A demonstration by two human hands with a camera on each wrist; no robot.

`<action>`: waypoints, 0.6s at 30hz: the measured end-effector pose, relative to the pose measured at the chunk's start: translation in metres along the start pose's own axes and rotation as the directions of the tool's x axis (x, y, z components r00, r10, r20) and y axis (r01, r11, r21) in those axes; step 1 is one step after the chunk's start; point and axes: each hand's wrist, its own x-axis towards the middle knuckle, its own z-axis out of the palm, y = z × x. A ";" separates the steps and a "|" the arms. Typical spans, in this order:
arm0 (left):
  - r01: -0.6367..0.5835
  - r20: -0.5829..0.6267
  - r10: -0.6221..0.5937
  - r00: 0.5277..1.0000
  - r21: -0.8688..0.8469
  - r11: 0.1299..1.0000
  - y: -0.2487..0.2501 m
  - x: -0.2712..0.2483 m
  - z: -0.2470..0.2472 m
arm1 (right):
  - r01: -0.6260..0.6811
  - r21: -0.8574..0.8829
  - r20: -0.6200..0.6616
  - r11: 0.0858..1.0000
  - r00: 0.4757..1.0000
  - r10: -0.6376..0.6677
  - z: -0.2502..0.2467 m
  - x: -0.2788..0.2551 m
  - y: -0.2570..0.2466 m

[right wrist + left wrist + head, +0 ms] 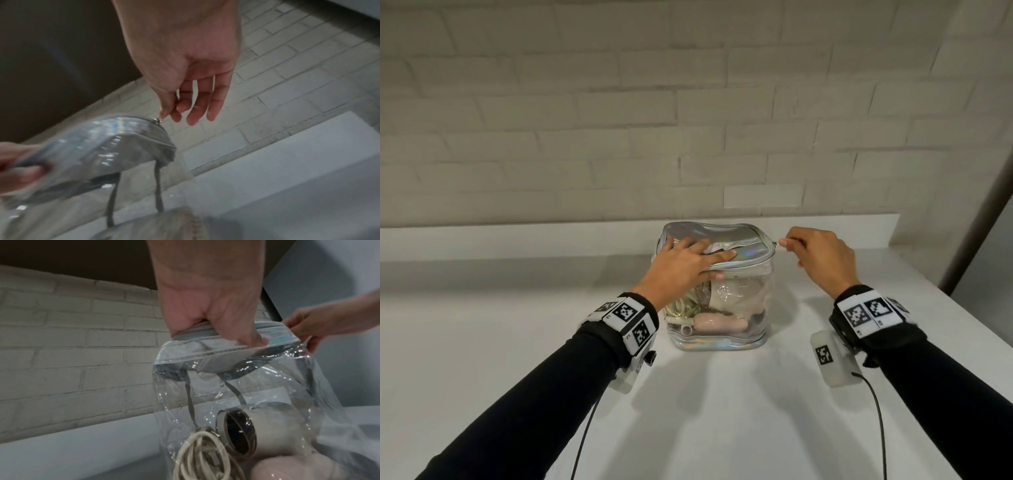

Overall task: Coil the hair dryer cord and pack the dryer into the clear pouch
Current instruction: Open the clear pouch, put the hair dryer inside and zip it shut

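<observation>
The clear pouch (755, 301) with its shiny silver lid (736, 236) stands upright on the white table. Inside it lie the pale hair dryer (273, 434) and its coiled cream cord (201, 456), both seen through the wall. My left hand (685, 260) lies over the lid's front left, fingers spread on top and thumb tucked under the front rim. My right hand (815, 253) is at the lid's right rear corner, where thumb and forefinger pinch the small metal zipper pull (158, 120); its other fingers hang loose. The zip runs along the lid's rim.
The white table (722, 394) spreads wide in front and to the left of the pouch. A low white ledge (517, 240) and a pale brick wall (688, 120) rise close behind it. The table's right edge (969, 318) runs diagonally near my right wrist.
</observation>
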 end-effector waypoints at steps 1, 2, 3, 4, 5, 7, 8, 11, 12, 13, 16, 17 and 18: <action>-0.003 -0.008 0.003 1.000 -0.003 1.000 0.000 -0.001 -0.001 | 0.007 -0.007 0.015 1.000 1.000 -0.007 0.002 0.008 0.002; -0.005 -0.013 0.005 1.000 -0.002 1.000 0.000 -0.001 -0.001 | 0.005 -0.009 0.039 1.000 0.999 -0.005 0.005 0.017 0.003; -0.007 -0.017 0.007 1.000 0.001 1.000 0.000 -0.001 -0.002 | -0.001 -0.005 0.066 1.000 0.998 0.001 0.009 0.027 0.004; -0.010 -0.019 0.010 1.000 0.003 1.000 0.000 -0.001 -0.002 | -0.011 0.001 0.094 1.000 0.996 0.011 0.014 0.039 0.005; -0.014 -0.017 0.014 1.000 0.003 1.000 0.000 -0.001 -0.002 | -0.020 0.005 0.121 1.000 0.992 0.019 0.018 0.050 0.005; -0.024 -0.011 0.024 1.000 0.007 1.000 -0.001 0.000 -0.003 | -0.017 0.001 0.163 1.000 0.987 0.017 0.027 0.069 0.004; -0.026 -0.009 0.026 1.000 0.010 1.000 -0.001 0.000 -0.003 | -0.007 -0.009 0.178 1.000 0.984 0.009 0.031 0.077 0.002; -0.028 -0.004 0.028 1.000 0.021 0.999 -0.002 0.001 -0.002 | 0.044 -0.070 0.204 0.997 0.979 -0.029 0.039 0.093 -0.003; -0.031 -0.001 0.031 1.000 0.022 0.999 -0.001 0.002 -0.003 | 0.062 -0.103 0.211 0.993 0.977 -0.040 0.040 0.096 -0.005; -0.029 0.008 0.029 1.000 0.016 0.999 -0.002 0.001 -0.002 | 0.078 -0.129 0.217 0.989 0.975 -0.048 0.043 0.099 -0.008; -0.034 0.023 0.033 0.999 0.025 0.999 -0.002 -0.001 -0.003 | 0.084 -0.169 0.222 0.982 0.974 -0.045 0.045 0.104 -0.011; -0.032 0.026 0.032 0.999 0.031 0.999 -0.002 -0.001 -0.002 | 0.084 -0.175 0.224 0.981 0.974 -0.043 0.047 0.104 -0.011; -0.029 0.029 0.028 0.999 0.039 0.999 -0.002 -0.001 -0.002 | 0.082 -0.182 0.224 0.980 0.974 -0.040 0.047 0.104 -0.011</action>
